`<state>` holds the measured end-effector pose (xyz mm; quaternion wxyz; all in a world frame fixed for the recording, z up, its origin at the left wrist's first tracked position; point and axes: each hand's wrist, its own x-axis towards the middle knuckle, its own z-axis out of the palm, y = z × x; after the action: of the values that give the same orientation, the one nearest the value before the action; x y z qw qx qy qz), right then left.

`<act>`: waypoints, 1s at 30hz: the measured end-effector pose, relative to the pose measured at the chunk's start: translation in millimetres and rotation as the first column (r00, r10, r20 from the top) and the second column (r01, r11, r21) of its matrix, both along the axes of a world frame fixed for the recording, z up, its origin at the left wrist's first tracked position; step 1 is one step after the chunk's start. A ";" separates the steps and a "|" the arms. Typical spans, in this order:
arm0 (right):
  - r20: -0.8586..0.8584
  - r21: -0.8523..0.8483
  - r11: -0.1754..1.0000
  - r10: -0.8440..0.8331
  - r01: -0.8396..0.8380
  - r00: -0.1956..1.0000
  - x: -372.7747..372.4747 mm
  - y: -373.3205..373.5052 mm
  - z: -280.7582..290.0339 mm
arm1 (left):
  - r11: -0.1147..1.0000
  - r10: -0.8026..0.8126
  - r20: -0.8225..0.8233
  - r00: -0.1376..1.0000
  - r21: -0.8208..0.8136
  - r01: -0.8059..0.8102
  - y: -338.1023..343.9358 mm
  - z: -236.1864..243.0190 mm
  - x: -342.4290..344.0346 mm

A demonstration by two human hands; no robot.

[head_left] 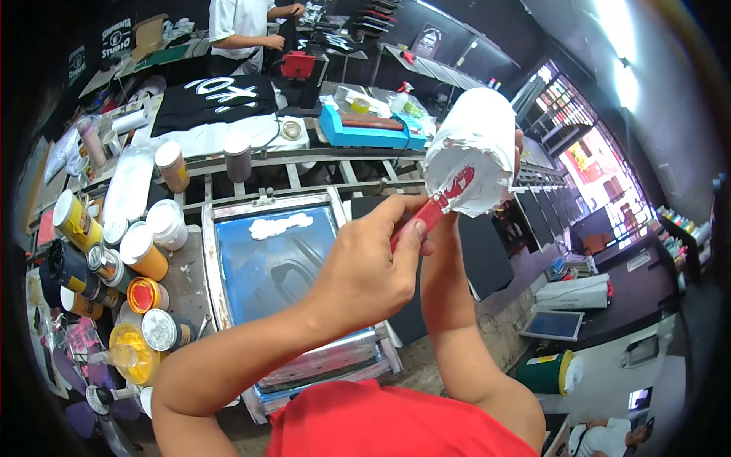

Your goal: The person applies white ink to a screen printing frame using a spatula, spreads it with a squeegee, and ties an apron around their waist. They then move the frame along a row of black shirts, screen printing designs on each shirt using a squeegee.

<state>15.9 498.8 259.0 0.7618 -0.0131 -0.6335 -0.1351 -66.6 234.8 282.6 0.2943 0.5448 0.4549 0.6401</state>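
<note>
My right hand [518, 155] holds up a white tub [474, 145] smeared with white ink, its mouth tilted toward me; the tub hides most of that hand. My left hand [365, 263] grips the red handle of a spatula [449, 196], whose tip is inside the tub's mouth in the white ink. Below both hands lies a metal-framed printing screen [214, 266] with blue mesh [274, 282]. A strip of white ink [280, 225] sits along the mesh's far edge.
Several ink jars [145, 251] and a yellow tub [133, 352] crowd the bench left of the screen. A black printed shirt [217, 99] and a blue tool [369, 129] lie farther back. Another person [240, 30] works at the far table. A green bin [544, 373] stands on the floor to the right.
</note>
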 end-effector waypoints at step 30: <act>0.513 -0.834 -0.118 0.193 0.539 0.836 -73.8 -32.1 -274.5 | 0.831 0.147 0.332 0.932 -0.552 0.066 1.6 -182.7 -190.7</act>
<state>-57.9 466.7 -15.5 0.2826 -0.6226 -0.6772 0.2719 -257.3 236.4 99.9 0.5037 0.2994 0.5704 0.5755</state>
